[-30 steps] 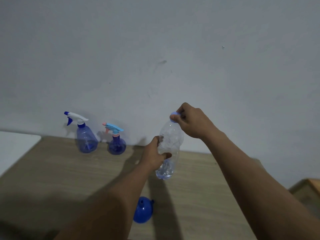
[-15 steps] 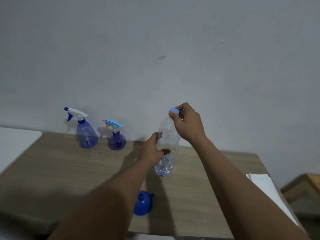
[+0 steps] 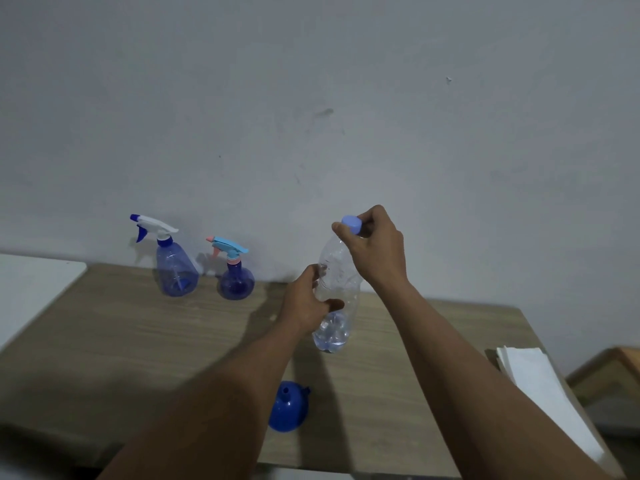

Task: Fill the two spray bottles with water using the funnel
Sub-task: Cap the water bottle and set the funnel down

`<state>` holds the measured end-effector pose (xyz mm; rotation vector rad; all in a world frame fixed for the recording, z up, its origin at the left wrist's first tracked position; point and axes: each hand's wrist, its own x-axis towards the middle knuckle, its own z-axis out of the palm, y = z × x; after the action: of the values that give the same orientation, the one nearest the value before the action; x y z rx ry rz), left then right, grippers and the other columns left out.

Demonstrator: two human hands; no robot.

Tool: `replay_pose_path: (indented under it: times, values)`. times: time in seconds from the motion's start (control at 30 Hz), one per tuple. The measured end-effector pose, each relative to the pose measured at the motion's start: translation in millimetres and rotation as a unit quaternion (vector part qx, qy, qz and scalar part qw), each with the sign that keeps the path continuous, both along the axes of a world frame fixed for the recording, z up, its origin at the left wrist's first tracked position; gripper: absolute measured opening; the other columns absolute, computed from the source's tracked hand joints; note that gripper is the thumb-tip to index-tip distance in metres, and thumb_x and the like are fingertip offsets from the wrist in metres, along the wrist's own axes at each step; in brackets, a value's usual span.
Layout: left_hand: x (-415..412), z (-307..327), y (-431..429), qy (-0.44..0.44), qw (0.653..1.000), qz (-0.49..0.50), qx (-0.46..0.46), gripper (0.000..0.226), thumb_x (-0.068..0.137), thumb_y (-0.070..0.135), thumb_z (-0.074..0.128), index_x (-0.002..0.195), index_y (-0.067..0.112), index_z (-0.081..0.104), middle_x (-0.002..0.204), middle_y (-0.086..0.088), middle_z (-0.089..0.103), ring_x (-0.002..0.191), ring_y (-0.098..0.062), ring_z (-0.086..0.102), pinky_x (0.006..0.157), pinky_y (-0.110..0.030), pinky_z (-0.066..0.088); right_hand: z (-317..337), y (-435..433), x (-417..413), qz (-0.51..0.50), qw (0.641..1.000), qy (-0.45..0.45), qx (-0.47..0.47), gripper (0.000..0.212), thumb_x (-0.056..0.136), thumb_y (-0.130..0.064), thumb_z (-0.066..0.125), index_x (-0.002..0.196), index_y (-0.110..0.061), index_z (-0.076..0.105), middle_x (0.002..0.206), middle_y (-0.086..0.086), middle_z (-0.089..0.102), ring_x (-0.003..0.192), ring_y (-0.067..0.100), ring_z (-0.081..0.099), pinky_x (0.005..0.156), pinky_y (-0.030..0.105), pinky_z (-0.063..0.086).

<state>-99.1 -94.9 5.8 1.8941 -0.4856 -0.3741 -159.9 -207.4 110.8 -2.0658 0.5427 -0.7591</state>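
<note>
A clear plastic water bottle (image 3: 337,299) stands upright near the middle of the wooden table, with a little water at its bottom. My left hand (image 3: 306,303) grips its body. My right hand (image 3: 375,247) pinches the light blue cap (image 3: 351,225) at the bottle's top. Two blue spray bottles stand at the back by the wall: a taller one with a white trigger head (image 3: 175,268) and a round one with a light blue trigger head (image 3: 235,277). A blue funnel (image 3: 289,408) lies on the table near the front edge, spout up.
The wooden table (image 3: 138,341) meets a grey wall at the back. A stack of white paper or cloth (image 3: 550,393) lies at the table's right edge. A white surface (image 3: 31,285) adjoins on the left. A wooden piece (image 3: 613,368) is at the far right.
The view has shifted, so more of the table's right side and the white stack show. Both hands stay on the bottle and cap; my right hand's grip on the cap has turned slightly.
</note>
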Motion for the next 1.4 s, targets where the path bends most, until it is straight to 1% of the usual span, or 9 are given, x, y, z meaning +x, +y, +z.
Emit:
replay_pose_path:
  times: [0.1,0.3,0.47,0.7,0.77,0.9,1.0,1.13,1.4]
  values:
    - [0,2,3,-0.004,1.0,-0.003,0.002,0.07,0.07,0.019,0.087,0.13,0.024,0.05,0.116,0.015,0.054,0.108,-0.006,0.049,0.086,-0.023,0.044,-3,1,-1,0.044,0.999,-0.001,0.008,0.031,0.095,-0.041,0.065,0.121,-0.026,0.058,0.103,-0.012,0.067,0.095,-0.002,0.061,0.073,0.012,0.041]
    - [-2,1,0,-0.001,1.0,0.006,-0.015,0.063,0.068,0.013,0.088,0.12,0.025,0.054,0.103,0.017,0.06,0.099,-0.006,0.056,0.072,-0.014,0.043,-2,-8,2,0.037,0.999,-0.003,0.015,0.024,0.094,-0.038,0.069,0.11,-0.021,0.06,0.097,-0.018,0.064,0.09,-0.011,0.058,0.069,0.005,0.039]
    - [-1,2,-1,0.008,1.0,0.001,-0.014,0.066,0.069,0.015,0.088,0.125,0.024,0.054,0.108,0.015,0.058,0.102,-0.006,0.054,0.075,-0.017,0.044,-8,-5,1,0.045,0.999,-0.017,0.023,0.032,0.094,-0.041,0.067,0.119,-0.025,0.054,0.107,-0.012,0.067,0.099,0.004,0.062,0.08,0.018,0.046]
    - [-8,-1,2,0.012,1.0,0.01,-0.019,0.065,0.071,0.024,0.087,0.125,0.027,0.052,0.108,0.018,0.058,0.098,-0.003,0.056,0.08,-0.02,0.045,-46,0,-11,0.098,0.995,0.037,-0.001,0.092,0.086,-0.033,0.077,0.155,-0.031,0.016,0.145,-0.004,0.047,0.12,0.013,0.051,0.093,0.026,0.042]
    - [-12,-4,6,-0.004,1.0,0.014,-0.006,0.065,0.071,0.028,0.086,0.127,0.03,0.053,0.104,0.019,0.06,0.1,-0.005,0.059,0.082,-0.024,0.048,-57,-1,-14,0.098,0.994,0.039,-0.008,0.096,0.084,-0.031,0.078,0.157,-0.029,0.015,0.151,0.0,0.041,0.131,0.019,0.048,0.1,0.032,0.043]
    - [-27,-6,28,-0.017,0.998,0.033,0.043,0.065,0.078,0.04,0.078,0.135,0.026,0.051,0.129,0.004,0.059,0.116,-0.015,0.056,0.096,-0.033,0.049,-71,3,-17,0.088,0.996,0.021,-0.009,0.098,0.085,-0.026,0.077,0.158,-0.027,0.012,0.154,0.001,0.037,0.135,0.023,0.045,0.104,0.039,0.046]
    - [-47,-18,62,-0.042,0.995,0.009,0.095,0.057,0.081,0.059,0.067,0.128,0.029,0.056,0.127,0.006,0.061,0.115,-0.014,0.058,0.094,-0.032,0.049,-77,9,-22,0.077,0.996,0.016,-0.028,0.105,0.087,-0.026,0.076,0.159,-0.037,0.001,0.148,0.009,0.04,0.123,0.025,0.052,0.092,0.035,0.045]
    - [-68,-47,110,-0.067,0.962,-0.047,0.262,0.09,0.058,0.093,0.052,0.13,0.039,0.052,0.133,0.015,0.056,0.119,-0.008,0.055,0.1,-0.039,0.048,-68,12,-26,0.065,0.994,0.03,-0.079,0.107,0.088,-0.028,0.075,0.158,-0.04,-0.006,0.135,0.012,0.045,0.092,0.016,0.05,0.078,0.03,0.04]
    - [-85,-84,137,-0.084,0.949,-0.086,0.291,0.06,0.071,0.042,0.078,0.127,0.033,0.059,0.124,0.012,0.062,0.112,-0.011,0.059,0.099,-0.031,0.047,-53,15,-19,0.061,0.981,0.068,-0.172,0.115,0.086,-0.03,0.074,0.154,-0.045,-0.017,0.113,0.013,0.051,0.072,0.029,0.053,0.064,0.035,0.044]
